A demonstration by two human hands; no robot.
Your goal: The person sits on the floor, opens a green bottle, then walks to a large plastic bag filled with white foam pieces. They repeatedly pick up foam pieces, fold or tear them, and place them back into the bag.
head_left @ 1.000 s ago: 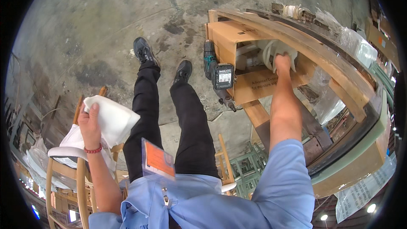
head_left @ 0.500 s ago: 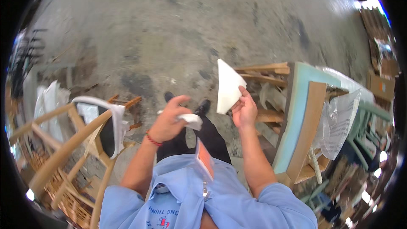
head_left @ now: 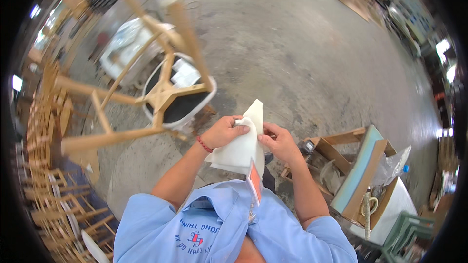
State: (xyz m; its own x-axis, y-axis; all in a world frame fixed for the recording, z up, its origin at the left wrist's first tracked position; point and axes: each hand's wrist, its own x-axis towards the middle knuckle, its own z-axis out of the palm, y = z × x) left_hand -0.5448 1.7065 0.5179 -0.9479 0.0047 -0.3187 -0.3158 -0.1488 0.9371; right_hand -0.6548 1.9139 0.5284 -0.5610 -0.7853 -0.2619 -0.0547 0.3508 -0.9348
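In front of my waist, both hands work on white sheet material. My left hand (head_left: 224, 132), with a red bead bracelet at the wrist, is closed with its thumb on a folded white sheet (head_left: 236, 152). Behind that fold, a stiffer-looking off-white sheet (head_left: 256, 111) rises to a narrow top. My right hand (head_left: 280, 142) pinches the right edge of the sheets between thumb and fingers. Whether the material is paper, cloth or thin foam I cannot tell. To the left, an upturned wooden chair (head_left: 168, 98) shows its black seat underside and white rim.
At the right stands a wooden frame with a pale blue panel (head_left: 360, 165), cardboard and clear plastic (head_left: 392, 168). Green chair parts (head_left: 412, 234) lie beyond it. Many wooden chair frames (head_left: 73, 204) crowd the lower left. A plastic-wrapped piece (head_left: 127, 44) sits behind the upturned chair.
My hands have come together, joining the crumpled white piece from the left with the white sheet from the right. The view has turned left, bringing the upturned chair closer to the middle.
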